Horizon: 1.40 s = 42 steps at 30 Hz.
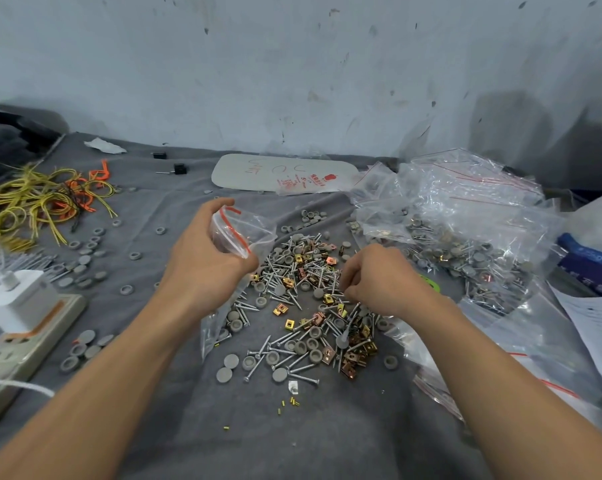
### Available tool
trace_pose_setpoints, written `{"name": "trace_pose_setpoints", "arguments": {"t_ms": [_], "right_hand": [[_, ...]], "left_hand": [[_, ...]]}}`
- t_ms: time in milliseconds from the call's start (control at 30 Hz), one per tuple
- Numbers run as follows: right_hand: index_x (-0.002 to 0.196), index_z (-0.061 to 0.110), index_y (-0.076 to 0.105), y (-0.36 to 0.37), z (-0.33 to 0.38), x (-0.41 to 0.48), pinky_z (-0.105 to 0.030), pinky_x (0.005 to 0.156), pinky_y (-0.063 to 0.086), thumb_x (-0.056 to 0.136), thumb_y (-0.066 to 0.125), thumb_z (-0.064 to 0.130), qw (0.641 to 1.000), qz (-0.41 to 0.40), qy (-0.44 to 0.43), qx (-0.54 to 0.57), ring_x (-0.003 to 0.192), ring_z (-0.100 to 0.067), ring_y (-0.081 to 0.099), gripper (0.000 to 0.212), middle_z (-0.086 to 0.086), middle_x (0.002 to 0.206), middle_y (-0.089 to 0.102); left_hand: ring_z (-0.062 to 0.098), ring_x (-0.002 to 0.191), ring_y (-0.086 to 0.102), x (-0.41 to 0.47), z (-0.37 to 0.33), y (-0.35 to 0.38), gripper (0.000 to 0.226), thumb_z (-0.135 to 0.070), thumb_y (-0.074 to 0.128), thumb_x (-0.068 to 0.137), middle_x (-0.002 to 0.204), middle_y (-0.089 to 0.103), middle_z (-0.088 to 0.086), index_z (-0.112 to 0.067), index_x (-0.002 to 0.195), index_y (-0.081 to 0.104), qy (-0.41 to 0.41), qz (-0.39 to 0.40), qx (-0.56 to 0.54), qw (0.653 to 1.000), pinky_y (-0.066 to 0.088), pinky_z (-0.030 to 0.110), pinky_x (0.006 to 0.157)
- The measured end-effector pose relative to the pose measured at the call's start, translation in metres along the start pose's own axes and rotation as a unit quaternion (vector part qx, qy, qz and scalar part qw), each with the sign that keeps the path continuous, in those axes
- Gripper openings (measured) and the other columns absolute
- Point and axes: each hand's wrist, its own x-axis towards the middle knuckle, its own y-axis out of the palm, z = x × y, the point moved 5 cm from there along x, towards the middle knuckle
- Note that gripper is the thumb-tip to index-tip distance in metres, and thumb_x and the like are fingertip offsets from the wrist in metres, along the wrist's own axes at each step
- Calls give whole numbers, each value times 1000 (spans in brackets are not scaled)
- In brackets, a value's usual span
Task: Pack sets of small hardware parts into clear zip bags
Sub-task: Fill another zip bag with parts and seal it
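**Q:** What are you working on top of?

**Me:** A wrinkled grey cloth that runs up to a scuffed, paint-flecked pale wall. In the middle of it lies a loose pile of hardware: screws, grey round caps and brass-coloured clips, all mixed together.

**Q:** And your hands?

**Me:** My left hand grips a clear zip bag with a red seal strip. My fingers are curled round its mouth, and I'm holding it just above the pile's left edge. My right hand is down in the pile with its fingers bunched and curled. I can't tell whether anything is pinched between them.

**Q:** What else is around?

**Me:** Filled bags are heaped to the right, near the wall. A flat pack of bags with red print lies behind the pile. To the left there's a tangle of yellow and orange ties and some scattered grey caps. A power strip sits there too, with a white charger plugged into it.
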Motion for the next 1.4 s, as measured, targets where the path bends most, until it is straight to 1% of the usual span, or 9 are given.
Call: {"name": "trace_pose_setpoints", "arguments": {"t_ms": [133, 300, 467, 633, 733, 800, 1033, 1267, 1400], "right_hand": [[90, 23, 83, 8, 6, -5, -32, 80, 61, 80, 83, 15, 996, 68, -19, -55, 82, -12, 72, 13, 7, 86, 78], [97, 23, 81, 19, 11, -3, -32, 84, 58, 81, 83, 17, 993, 56, -35, -101, 95, -22, 70, 17, -3, 102, 73], [96, 23, 82, 21, 11, 2, -34, 84, 59, 88, 72, 15, 994, 49, -39, -87, 95, -21, 69, 15, -2, 102, 74], [87, 14, 73, 18, 8, 1, -25, 59, 41, 93, 59, 8, 994, 77, 3, 79, 73, -17, 57, 16, -6, 89, 73], [81, 3, 66, 20, 14, -5, -31, 60, 39, 93, 53, 7, 977, 108, 8, 181, 58, -14, 49, 18, -10, 72, 71], [78, 6, 62, 21, 22, -8, -30, 61, 37, 92, 51, 6, 968, 112, -6, 222, 52, -10, 46, 18, -8, 65, 66], [74, 11, 49, 15, 34, -14, -31, 56, 43, 89, 47, 12, 914, 124, 8, 387, 62, -24, 53, 14, -16, 69, 71], [55, 20, 49, 12, 36, -11, -18, 43, 44, 87, 53, -7, 856, 123, 7, 502, 56, -17, 60, 42, -18, 76, 74], [83, 12, 55, 18, 34, -9, -22, 48, 52, 94, 54, -7, 846, 121, 36, 517, 60, -19, 68, 22, -21, 84, 76]], "left_hand": [[7, 95, 68, 0, 0, 1, 88, -29, 75, 53, 109, 68, -14, -52, 134, 49, 4, -1, 11, 1000, 53, 33, 81], [8, 92, 68, -1, 0, 1, 86, -30, 75, 53, 105, 68, -13, -54, 132, 49, 6, 2, 14, 1000, 53, 33, 79], [-8, 83, 66, -2, -2, 2, 88, -29, 74, 53, 105, 68, -18, -52, 134, 49, 10, 3, 13, 1000, 47, 22, 68], [-7, 81, 66, -3, -4, 4, 83, -29, 72, 56, 95, 69, -21, -55, 130, 47, 17, 7, 20, 1000, 48, 24, 64], [-4, 80, 68, -6, -4, 7, 82, -31, 72, 58, 95, 67, -31, -55, 132, 45, 28, 22, 35, 999, 52, 23, 61], [-2, 79, 69, -7, -5, 8, 83, -32, 72, 58, 95, 71, -20, -54, 133, 45, 34, 28, 45, 998, 54, 23, 58], [-3, 78, 70, -7, -5, 6, 81, -30, 71, 60, 96, 70, -19, -55, 132, 44, 36, 31, 62, 997, 55, 21, 60], [3, 77, 69, -10, -9, 6, 79, -24, 72, 66, 95, 66, -32, -53, 133, 44, 44, 29, 65, 996, 58, 31, 62], [0, 77, 68, -11, -11, 6, 81, -28, 69, 60, 96, 64, -34, -51, 133, 46, 44, 29, 58, 997, 54, 19, 55]]}}
